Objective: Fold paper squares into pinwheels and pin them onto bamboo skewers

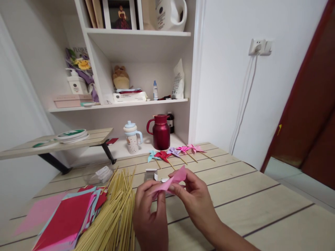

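Left hand (150, 212): wrist cut off by bottom edge; fingers (159, 197) cover near end of pink paper (172, 181). Bamboo sticks (117, 212) and paper stack (68, 219): near ends out of frame. Small white box (151, 174) far of hands partly hidden. Shelf labels too small to read. Top-shelf jug (170, 14) cropped by upper edge.

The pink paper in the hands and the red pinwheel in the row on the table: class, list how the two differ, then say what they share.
The pink paper is held above the table by both the left hand and the right hand; the red pinwheel lies on the table. The pink paper has no stick; the red pinwheel has one. Colours differ: pink against red. Both are folded coloured paper.
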### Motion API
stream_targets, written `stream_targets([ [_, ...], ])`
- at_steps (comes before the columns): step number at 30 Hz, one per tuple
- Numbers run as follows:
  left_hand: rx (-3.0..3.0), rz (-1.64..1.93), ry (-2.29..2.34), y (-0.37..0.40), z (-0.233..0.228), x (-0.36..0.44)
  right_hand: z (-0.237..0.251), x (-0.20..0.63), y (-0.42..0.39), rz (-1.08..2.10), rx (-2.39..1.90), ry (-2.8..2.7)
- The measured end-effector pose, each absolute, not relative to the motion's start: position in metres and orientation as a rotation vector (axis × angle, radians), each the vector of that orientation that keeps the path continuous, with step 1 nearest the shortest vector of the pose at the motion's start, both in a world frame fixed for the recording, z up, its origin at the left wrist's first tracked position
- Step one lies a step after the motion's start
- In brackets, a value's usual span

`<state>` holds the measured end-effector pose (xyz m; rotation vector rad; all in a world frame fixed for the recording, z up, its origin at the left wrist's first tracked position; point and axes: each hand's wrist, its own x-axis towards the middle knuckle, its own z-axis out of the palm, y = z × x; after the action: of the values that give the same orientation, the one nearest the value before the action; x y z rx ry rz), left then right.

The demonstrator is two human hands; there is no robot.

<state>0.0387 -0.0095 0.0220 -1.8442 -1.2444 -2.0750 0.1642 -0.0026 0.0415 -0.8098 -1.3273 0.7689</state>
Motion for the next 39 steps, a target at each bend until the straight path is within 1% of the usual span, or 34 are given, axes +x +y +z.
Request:
stream_targets([
  [4, -1.858, -1.882, -1.071, -0.013, 0.021, 0.032, 0.043, 0.172, -0.004, 0.541, -0.599, -1.485],
  [7, -1.822, -1.816, -1.039, -0.014, 0.017, 0.028, 0.044, 0.176, -0.004, 0.451, -0.506, -1.529],
  [12, -1.793, -1.774, -0.965, -0.012, 0.014, 0.027, 0.047, 0.181, -0.003, 0.366, -0.497, -1.582],
  [16, -1.781, -1.813, -0.860, -0.010, 0.018, 0.027, 0.050, 0.183, -0.003, 0.315, -0.457, -1.649],
  [22, -1.998, -1.714, -0.830, -0.011, 0.026, 0.019, 0.051, 0.183, -0.007, 0.152, -0.450, -1.683],
  [31, -2.131, -1.755, -0.877, -0.013, 0.035, 0.019, 0.053, 0.186, -0.006, 0.089, -0.377, -1.713],
  [36, -2.210, -1.700, -0.902, -0.014, 0.035, 0.016, 0.053, 0.188, -0.005, 0.090, -0.396, -1.714],
  [39, -2.199, -1.734, -0.895, -0.014, 0.036, 0.018, 0.054, 0.187, -0.007, 0.083, -0.420, -1.723],
])
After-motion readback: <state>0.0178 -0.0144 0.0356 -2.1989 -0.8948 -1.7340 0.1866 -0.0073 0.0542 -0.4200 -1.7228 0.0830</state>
